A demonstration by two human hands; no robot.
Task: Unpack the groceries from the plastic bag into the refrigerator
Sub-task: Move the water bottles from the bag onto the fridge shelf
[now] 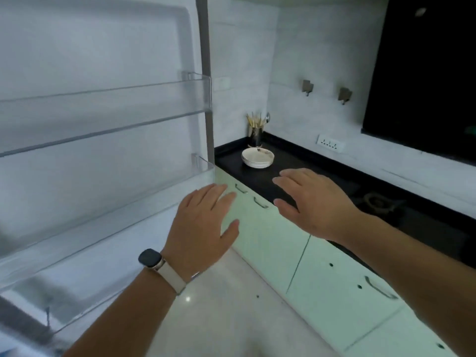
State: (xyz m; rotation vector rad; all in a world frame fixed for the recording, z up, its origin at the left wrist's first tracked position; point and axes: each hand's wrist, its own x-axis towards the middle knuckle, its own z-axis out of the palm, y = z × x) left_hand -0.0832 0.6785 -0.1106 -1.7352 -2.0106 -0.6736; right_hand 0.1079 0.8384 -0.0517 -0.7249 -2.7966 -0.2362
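Both hands are stretched forward, palms down, holding nothing. The left hand (203, 225) has its fingers straight and close together with the thumb spread to the right, and a dark-faced watch (150, 258) on a pale strap sits on its wrist. Its fingertips lie just beside the right end of the lower door shelf (103, 228); whether they touch it cannot be told. The right hand (311, 202) is flat too, fingers slightly apart and relaxed, hovering over the near edge of the black counter (322, 166).

The refrigerator door (103, 47) stands open on the left and fills that side of the view, its white inner face turned toward the person. It carries two clear plastic shelves, the upper door shelf (103, 112) above the lower one, and nothing can be made out in either.

Below the hands run pale green cabinets (270, 240) with metal handles, standing on a light, glossy floor (231, 305). On the far left end of the counter sits a stack of white plates (257, 157), and just behind it, in the corner, an upright utensil holder (255, 136) with sticks and a spoon. To the right of the right hand a stove burner (378, 200) is set into the counter. On the far wall are two metal hooks (307, 86) and a white socket strip (331, 143), with a large dark panel (425, 73) at the upper right
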